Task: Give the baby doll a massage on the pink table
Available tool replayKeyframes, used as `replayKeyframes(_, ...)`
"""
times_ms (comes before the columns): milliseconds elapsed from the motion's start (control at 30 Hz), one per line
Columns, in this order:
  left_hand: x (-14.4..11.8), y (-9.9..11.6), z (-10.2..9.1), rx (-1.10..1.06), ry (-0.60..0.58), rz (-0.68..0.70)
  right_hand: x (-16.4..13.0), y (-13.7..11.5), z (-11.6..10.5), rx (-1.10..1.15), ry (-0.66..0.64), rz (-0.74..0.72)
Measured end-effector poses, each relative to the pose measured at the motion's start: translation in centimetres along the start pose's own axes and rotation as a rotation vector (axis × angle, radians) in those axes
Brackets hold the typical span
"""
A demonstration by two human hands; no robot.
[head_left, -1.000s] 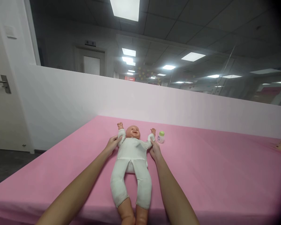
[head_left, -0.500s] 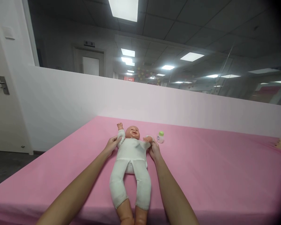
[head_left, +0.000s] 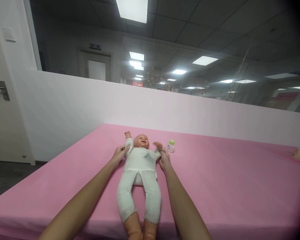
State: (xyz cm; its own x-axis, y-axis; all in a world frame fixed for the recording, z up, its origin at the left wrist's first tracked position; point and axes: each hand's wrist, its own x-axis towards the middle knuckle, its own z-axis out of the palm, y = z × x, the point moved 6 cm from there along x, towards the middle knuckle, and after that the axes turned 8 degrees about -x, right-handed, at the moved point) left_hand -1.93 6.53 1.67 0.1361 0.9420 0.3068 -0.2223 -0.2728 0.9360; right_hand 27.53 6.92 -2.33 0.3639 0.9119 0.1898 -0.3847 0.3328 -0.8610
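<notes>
Left hand [head_left: 119, 154] grips doll [head_left: 140, 173] by soft white sleeve; right hand [head_left: 164, 159] grips other sleeve. Smooth plastic doll lies face-up on pink sheet [head_left: 227, 186]. Small round bottle [head_left: 171, 146] nearby.

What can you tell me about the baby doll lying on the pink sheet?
The doll lies face up on the pink sheet, head away from the camera, legs apart, bare feet at the near edge. It has a smiling plastic-looking face and a soft white one-piece suit. The left hand grips one sleeved arm; the right hand holds the other, its blurred plastic hand raised near a small green-capped bottle.
</notes>
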Motion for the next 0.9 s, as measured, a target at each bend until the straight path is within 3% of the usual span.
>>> replayKeyframes(400, 0.0, 0.1, 0.1, -0.031, -0.01, -0.01, 0.0, -0.6, 0.2, 0.039, -0.057, -0.048)
replayKeyframes(533, 0.0, -0.1, 0.0, -0.028, -0.007, -0.011, 0.0, -0.8, 0.1, 0.023, -0.003, -0.046)
replayKeyframes(900, -0.1, 0.7, 0.3, -0.03, 0.004, 0.032, 0.2, 0.9, 0.0, 0.025, -0.066, 0.095)
